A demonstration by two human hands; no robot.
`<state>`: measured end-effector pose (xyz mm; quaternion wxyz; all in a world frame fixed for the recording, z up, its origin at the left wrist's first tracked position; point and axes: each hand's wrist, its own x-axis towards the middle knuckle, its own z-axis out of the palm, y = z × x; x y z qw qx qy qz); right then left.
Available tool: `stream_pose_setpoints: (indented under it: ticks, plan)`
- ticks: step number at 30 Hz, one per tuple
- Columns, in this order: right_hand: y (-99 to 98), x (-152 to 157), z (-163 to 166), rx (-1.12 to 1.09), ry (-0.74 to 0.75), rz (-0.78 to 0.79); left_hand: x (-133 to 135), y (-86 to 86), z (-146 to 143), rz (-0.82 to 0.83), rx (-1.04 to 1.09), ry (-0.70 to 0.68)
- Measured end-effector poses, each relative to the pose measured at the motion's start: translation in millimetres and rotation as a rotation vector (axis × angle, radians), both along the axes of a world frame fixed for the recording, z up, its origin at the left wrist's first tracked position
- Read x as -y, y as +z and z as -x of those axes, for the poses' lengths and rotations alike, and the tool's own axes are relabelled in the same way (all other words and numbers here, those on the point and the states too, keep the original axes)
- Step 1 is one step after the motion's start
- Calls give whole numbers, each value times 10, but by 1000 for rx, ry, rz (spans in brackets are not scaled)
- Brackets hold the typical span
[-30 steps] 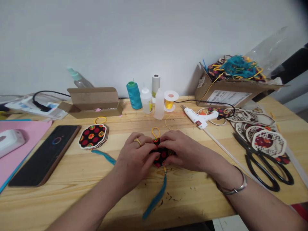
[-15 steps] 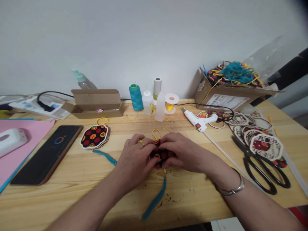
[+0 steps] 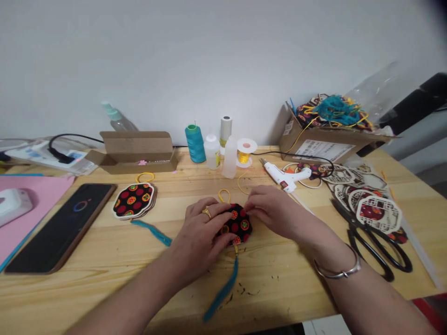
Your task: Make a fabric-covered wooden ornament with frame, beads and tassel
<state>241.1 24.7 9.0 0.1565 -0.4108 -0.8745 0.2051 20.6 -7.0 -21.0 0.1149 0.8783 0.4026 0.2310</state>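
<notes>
A black fabric pendant (image 3: 243, 225) with red and orange flower dots lies on the table in front of me. A yellow cord loop (image 3: 224, 195) sticks out at its top, and a teal tassel (image 3: 223, 293) hangs toward me from its bottom. My left hand (image 3: 206, 228), with a ring on one finger, grips the pendant's left side, fingers across its top and thumb near the lower edge. At the upper right edge, my right hand (image 3: 267, 209) is closed with fingertips pinched against the pendant; the fingertips are partly hidden. A similar white-rimmed pendant stack (image 3: 134, 200) lies to the left.
Black scissors (image 3: 373, 242) and wooden cut-out frames (image 3: 379, 214) lie at right. A white glue gun (image 3: 286, 176) rests behind my right hand. Teal thread (image 3: 195, 144), bottles (image 3: 229, 158) and a yellow cord spool (image 3: 246, 151) stand at the back. A phone (image 3: 59, 228) lies left.
My right hand has shifted from the pendant's right side up to its upper right edge, uncovering more of the fabric. The left hand stays on the pendant. The view has shifted slightly.
</notes>
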Motion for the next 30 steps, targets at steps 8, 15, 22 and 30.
stream_pose_setpoints:
  ticks: [8,15,22,30]
  plan:
    - [-59,-33,40,99,-27,-23,-15,-38,9,30,-66,-29]
    - [-98,-40,38,112,-33,5,-21,-24,0,58,-91,-23]
    - [-45,-22,-4,57,-16,19,-14,-1,-8,55,-93,-22]
    - [-4,14,19,45,123,71,-15,7,2,8,-14,-37]
